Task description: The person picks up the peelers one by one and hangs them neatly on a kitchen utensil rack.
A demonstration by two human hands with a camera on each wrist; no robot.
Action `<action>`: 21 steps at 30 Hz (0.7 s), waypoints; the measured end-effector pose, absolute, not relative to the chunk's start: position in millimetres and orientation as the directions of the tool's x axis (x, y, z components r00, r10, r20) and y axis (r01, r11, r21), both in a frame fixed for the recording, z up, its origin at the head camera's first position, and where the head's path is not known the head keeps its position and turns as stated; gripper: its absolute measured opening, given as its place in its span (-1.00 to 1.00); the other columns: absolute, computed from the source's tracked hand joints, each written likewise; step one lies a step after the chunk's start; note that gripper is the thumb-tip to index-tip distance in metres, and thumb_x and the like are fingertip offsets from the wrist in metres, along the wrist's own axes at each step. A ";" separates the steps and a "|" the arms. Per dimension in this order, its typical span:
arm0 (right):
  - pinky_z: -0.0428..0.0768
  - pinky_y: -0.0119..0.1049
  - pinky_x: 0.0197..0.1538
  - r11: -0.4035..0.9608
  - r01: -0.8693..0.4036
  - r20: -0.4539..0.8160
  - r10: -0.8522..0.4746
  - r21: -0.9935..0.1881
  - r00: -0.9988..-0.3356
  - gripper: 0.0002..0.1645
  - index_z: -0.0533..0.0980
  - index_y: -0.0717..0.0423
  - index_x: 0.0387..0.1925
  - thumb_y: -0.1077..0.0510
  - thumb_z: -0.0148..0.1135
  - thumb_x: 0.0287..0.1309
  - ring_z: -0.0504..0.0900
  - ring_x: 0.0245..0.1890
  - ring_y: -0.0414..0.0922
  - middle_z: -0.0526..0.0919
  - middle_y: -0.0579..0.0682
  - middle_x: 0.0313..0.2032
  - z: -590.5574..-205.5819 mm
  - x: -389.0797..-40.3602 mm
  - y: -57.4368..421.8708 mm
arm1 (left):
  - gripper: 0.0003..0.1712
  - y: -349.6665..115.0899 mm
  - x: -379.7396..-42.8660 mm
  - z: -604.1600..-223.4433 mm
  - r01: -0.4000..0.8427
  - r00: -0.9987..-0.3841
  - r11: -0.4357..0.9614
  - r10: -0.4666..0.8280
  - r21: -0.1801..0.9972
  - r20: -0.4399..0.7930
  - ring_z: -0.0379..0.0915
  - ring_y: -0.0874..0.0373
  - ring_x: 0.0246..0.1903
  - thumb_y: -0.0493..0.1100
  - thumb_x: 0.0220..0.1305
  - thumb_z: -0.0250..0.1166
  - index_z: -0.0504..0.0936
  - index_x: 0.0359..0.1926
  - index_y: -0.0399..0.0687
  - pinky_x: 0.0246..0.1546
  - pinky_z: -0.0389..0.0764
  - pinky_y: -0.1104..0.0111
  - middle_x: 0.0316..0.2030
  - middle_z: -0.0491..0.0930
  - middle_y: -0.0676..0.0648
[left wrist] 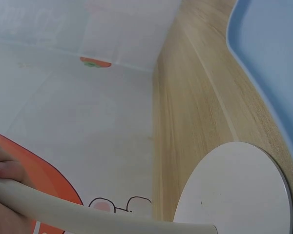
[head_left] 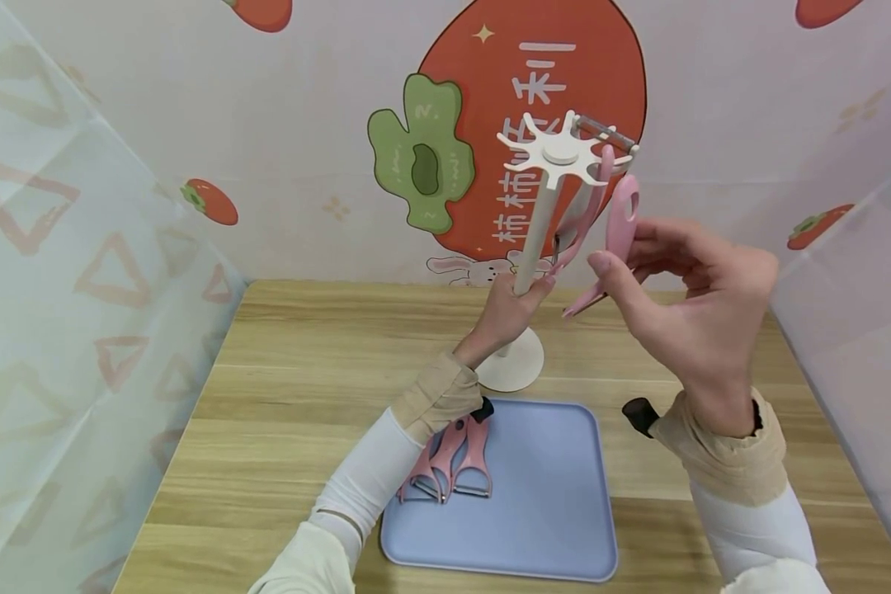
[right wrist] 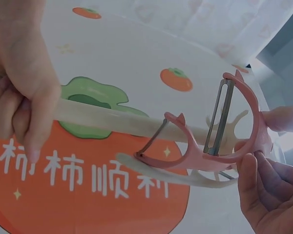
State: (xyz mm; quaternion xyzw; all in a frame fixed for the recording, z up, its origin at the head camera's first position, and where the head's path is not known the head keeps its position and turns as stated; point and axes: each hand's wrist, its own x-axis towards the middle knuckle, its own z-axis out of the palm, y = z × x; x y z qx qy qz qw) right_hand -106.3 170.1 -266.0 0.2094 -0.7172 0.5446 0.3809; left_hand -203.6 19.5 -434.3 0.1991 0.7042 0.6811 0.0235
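Note:
My left hand (head_left: 503, 315) grips the pole of a white stand (head_left: 538, 227), whose round top spreads several curved hooks. A pink peeler (head_left: 588, 216) hangs from a hook on the right side, head downward. In my right hand (head_left: 701, 289), a second pink peeler (head_left: 621, 221) is pinched between thumb and fingers, handle up, close beside the hanging one. The right wrist view shows the held peeler's metal blade (right wrist: 219, 117) and, nearer the pole, the hanging peeler's smaller-looking head (right wrist: 185, 148). A metal strip (head_left: 605, 134) sits at the hook tips.
On the table (head_left: 304, 355), a blue tray (head_left: 542, 495) lies in front of the stand's round base (head_left: 516, 367). Several pink peelers (head_left: 460, 462) rest at its left side, partly under my left forearm. A printed cloth wall (head_left: 304, 124) rises behind.

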 end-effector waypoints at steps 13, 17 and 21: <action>0.67 -0.45 -0.27 0.342 -0.724 0.788 0.092 -0.599 -0.609 -0.66 0.76 0.37 -0.22 0.36 0.57 -0.15 0.75 -0.45 -0.23 0.78 0.20 -0.43 -255.8 -121.9 161.7 | -0.38 18.4 -204.7 -438.5 0.228 -0.921 -0.007 0.324 0.974 0.218 -0.04 0.17 -0.76 -0.04 0.49 0.18 0.24 -0.73 -0.11 -0.68 -0.04 0.36 -0.77 0.09 0.07; 0.67 -0.45 -0.28 0.346 -0.725 0.787 0.073 -0.596 -0.613 -0.67 0.76 0.36 -0.21 0.36 0.57 -0.14 0.75 -0.45 -0.23 0.79 0.19 -0.42 -256.2 -123.9 162.5 | -0.39 18.8 -204.6 -437.3 0.239 -0.918 -0.006 0.324 0.971 0.228 -0.01 0.16 -0.76 -0.05 0.50 0.17 0.25 -0.72 -0.11 -0.68 -0.03 0.35 -0.76 0.11 0.07; 0.67 -0.45 -0.29 0.355 -0.720 0.781 0.051 -0.596 -0.622 -0.68 0.76 0.34 -0.21 0.34 0.57 -0.11 0.74 -0.46 -0.23 0.79 0.18 -0.42 -257.1 -125.6 162.4 | -0.40 19.2 -204.7 -436.2 0.248 -0.917 -0.008 0.322 0.969 0.237 0.00 0.16 -0.77 -0.06 0.50 0.17 0.26 -0.71 -0.12 -0.68 -0.02 0.35 -0.76 0.12 0.06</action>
